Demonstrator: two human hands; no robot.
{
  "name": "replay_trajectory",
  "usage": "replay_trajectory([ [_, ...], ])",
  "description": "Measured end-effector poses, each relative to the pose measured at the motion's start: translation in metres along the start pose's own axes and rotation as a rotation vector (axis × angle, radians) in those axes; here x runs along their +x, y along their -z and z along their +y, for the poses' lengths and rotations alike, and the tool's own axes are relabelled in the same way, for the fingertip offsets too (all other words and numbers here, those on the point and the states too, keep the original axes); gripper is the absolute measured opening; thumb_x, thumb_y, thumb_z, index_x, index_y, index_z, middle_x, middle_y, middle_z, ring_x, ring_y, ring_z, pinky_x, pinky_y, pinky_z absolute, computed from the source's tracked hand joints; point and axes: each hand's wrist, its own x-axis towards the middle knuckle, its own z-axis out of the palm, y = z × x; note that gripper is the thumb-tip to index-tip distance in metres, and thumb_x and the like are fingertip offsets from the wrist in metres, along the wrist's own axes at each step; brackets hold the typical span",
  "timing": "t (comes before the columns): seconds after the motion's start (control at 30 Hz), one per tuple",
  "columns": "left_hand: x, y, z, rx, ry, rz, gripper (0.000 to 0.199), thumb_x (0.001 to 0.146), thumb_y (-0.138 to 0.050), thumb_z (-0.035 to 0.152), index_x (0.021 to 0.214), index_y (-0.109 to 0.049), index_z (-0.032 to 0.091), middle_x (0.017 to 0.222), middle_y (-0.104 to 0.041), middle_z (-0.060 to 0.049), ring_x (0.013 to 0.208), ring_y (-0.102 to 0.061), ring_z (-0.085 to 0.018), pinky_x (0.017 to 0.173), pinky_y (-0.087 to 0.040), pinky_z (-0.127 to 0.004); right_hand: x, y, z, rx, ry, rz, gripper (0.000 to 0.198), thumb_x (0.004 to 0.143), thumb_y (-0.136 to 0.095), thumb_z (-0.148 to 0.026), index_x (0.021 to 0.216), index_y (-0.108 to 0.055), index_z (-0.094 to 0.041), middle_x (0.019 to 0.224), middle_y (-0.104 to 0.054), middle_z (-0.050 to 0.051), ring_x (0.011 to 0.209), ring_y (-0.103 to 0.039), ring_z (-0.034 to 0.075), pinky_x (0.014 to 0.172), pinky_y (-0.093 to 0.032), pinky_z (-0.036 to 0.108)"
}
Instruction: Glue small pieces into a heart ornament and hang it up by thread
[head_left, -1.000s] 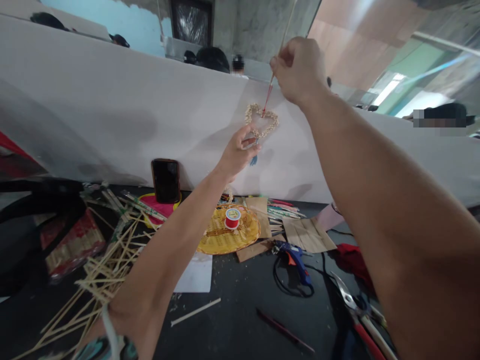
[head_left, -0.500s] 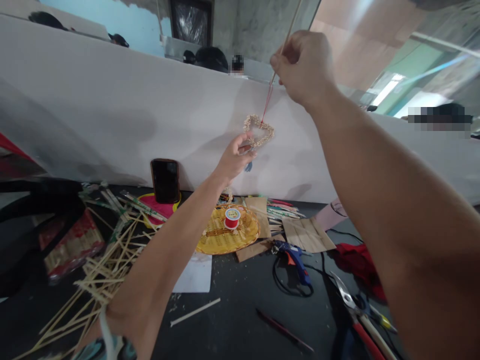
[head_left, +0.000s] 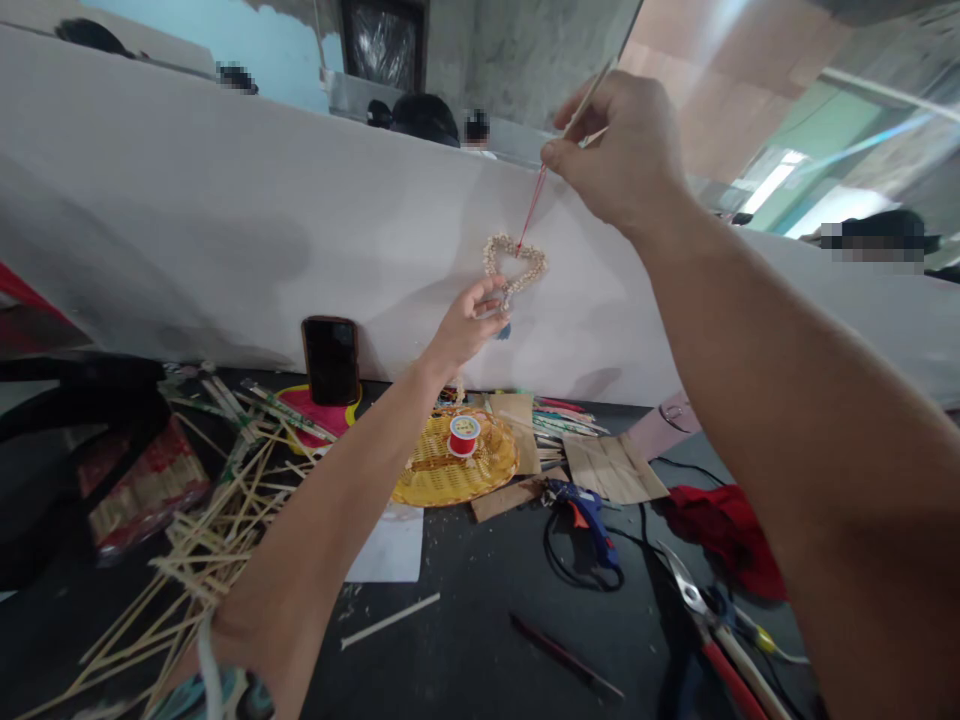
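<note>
My right hand (head_left: 619,145) is raised at the upper right, its fingers closed on a thin wooden stick (head_left: 600,88). A red thread (head_left: 532,207) runs down from the stick's lower end. From that thread hangs a heart-shaped ornament (head_left: 537,270), an open outline of small pale pieces. At the heart's lower tip, my left hand (head_left: 476,318) has its fingers closed around the point, partly hiding it. Just below those fingers shows a small blue-grey tassel (head_left: 504,331).
A yellow woven tray (head_left: 431,485) bears a red thread spool (head_left: 463,437). Loose wooden sticks (head_left: 217,530) pile at left, near a propped phone (head_left: 331,362). On the right lie a blue glue gun (head_left: 592,515) and red-handled pliers (head_left: 697,600). A white partition (head_left: 187,230) stands behind.
My right hand has lowered slightly along the stick, now close to the thread. The stick tilts more to the right. My left hand has shifted slightly down at the heart's tip.
</note>
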Motion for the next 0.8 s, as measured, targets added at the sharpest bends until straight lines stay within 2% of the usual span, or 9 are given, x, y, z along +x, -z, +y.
replay_trajectory([
  [0.13, 0.000, 0.001, -0.002, -0.006, 0.003, 0.011, 0.051, 0.075, -0.068, 0.017, 0.125, -0.058, 0.024, 0.140, -0.053, -0.009, 0.123, -0.050, -0.023, 0.096, -0.047, -0.036, -0.006, 0.003, -0.004, 0.016, 0.022, -0.044, 0.022, 0.063, -0.072, -0.014, 0.066, -0.054, -0.026, 0.078, -0.066, -0.001, 0.070, -0.057, 0.017, 0.069, -0.044, 0.034],
  [0.33, -0.001, 0.001, -0.003, -0.033, 0.011, 0.011, 0.051, 0.074, -0.068, 0.017, 0.124, -0.057, 0.023, 0.132, -0.058, -0.010, 0.125, -0.049, -0.023, 0.096, -0.047, -0.036, -0.017, 0.003, 0.001, -0.035, 0.054, -0.090, 0.021, 0.067, -0.071, -0.019, 0.081, -0.061, -0.030, 0.090, -0.068, -0.003, 0.073, -0.059, 0.018, 0.071, -0.046, 0.034],
  [0.5, 0.001, 0.000, -0.002, -0.062, 0.044, 0.029, 0.056, 0.072, -0.068, 0.019, 0.126, -0.056, 0.022, 0.125, -0.059, -0.011, 0.121, -0.052, -0.023, 0.091, -0.050, -0.034, -0.028, -0.004, 0.009, -0.068, 0.008, -0.085, 0.028, 0.067, -0.073, -0.025, 0.090, -0.061, -0.036, 0.096, -0.069, -0.005, 0.079, -0.060, 0.020, 0.071, -0.047, 0.037],
  [0.67, 0.003, -0.002, -0.002, -0.058, 0.062, 0.032, 0.056, 0.074, -0.068, 0.020, 0.128, -0.055, 0.024, 0.130, -0.057, -0.011, 0.119, -0.053, -0.022, 0.088, -0.050, -0.032, -0.035, -0.008, 0.014, 0.000, -0.032, -0.100, 0.030, 0.066, -0.071, -0.024, 0.089, -0.060, -0.040, 0.098, -0.069, -0.006, 0.086, -0.062, 0.023, 0.070, -0.047, 0.038],
  [0.8, 0.005, -0.006, -0.008, -0.042, 0.042, 0.040, 0.055, 0.076, -0.067, 0.020, 0.129, -0.053, 0.024, 0.136, -0.053, -0.010, 0.124, -0.049, -0.024, 0.089, -0.051, -0.031, -0.039, -0.015, 0.020, 0.028, 0.008, -0.113, 0.025, 0.069, -0.072, -0.025, 0.092, -0.063, -0.032, 0.097, -0.067, 0.000, 0.081, -0.061, 0.022, 0.075, -0.048, 0.039],
])
